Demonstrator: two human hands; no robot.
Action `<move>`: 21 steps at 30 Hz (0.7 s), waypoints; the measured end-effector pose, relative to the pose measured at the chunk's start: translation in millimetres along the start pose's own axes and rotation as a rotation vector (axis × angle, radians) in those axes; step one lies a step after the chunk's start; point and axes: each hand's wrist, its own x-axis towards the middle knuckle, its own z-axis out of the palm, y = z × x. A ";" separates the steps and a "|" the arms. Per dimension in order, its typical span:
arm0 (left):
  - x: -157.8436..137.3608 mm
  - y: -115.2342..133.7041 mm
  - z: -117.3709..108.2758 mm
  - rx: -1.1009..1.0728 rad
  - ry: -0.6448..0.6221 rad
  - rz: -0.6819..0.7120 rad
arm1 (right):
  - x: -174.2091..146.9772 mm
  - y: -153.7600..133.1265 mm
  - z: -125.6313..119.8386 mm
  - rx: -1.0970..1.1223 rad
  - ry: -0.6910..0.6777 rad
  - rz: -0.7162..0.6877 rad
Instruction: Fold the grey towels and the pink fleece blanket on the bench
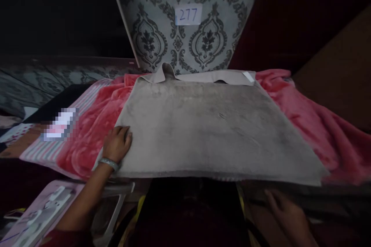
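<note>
A pink blanket (313,123) covers the work surface from left to right, its plush folds showing on both sides of a large grey cloth (208,127) that lies flat and spread wide across the middle of it. The cloth's near edge hangs just past the near side of the surface, and its far edge ends in a lighter folded band with a small loop sticking up at the far left and a white tag (248,76) at the far right. Behind it, at the far side, stands a panel of grey damask wallpaper (162,38), leaning slightly, with a paper label (188,14) reading 277 stuck near its middle. At the left edge of the blanket a striped cloth (37,150) lies beneath it, partly blurred out. At the near left, below the surface, a white power strip (40,212) rests on a pale board. The left hand (117,142) lies palm down on the near left edge of the grey cloth, fingers loosely curled and pressing on the fabric rather than pinching it; a silver bracelet (108,163) circles the wrist. The right hand (285,210) hangs low at the near right, under the cloth's near edge and apart from it, fingers relaxed and half open, holding nothing that can be seen in the dim light.
</note>
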 end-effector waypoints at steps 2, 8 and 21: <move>-10.2 -5.1 0.2 -0.004 0.000 0.011 | 11.5 8.3 2.3 0.031 0.029 0.022; -48.4 -26.7 6.7 -0.003 -0.053 0.066 | 61.3 32.0 5.7 -0.053 0.133 -0.076; -63.1 -82.8 4.4 0.002 0.004 0.443 | 69.6 76.6 17.7 -0.153 0.057 -0.340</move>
